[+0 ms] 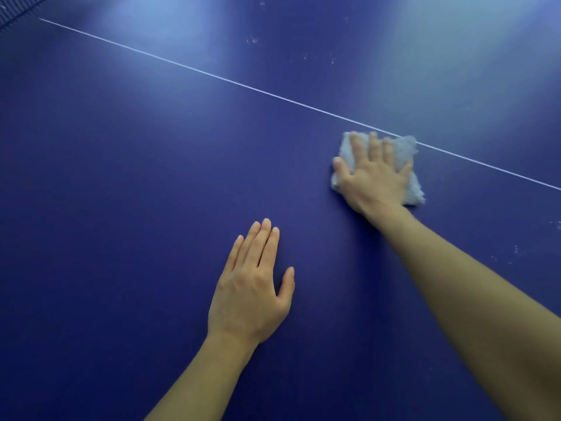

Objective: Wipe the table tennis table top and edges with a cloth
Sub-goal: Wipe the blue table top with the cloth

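Observation:
The dark blue table tennis table top [121, 177] fills the whole view. A thin white centre line [212, 75] crosses it from upper left to right. My right hand [373, 177] presses flat, fingers spread, on a folded pale blue-white cloth [414, 189] that lies on the table and touches the white line. My left hand [252, 284] rests palm down on the bare table, nearer to me and left of the cloth, holding nothing.
Small pale specks and smudges [252, 41] dot the table beyond the line, and more [516, 249] lie at the right near my forearm. The net's lower edge [18, 13] shows at the top left corner.

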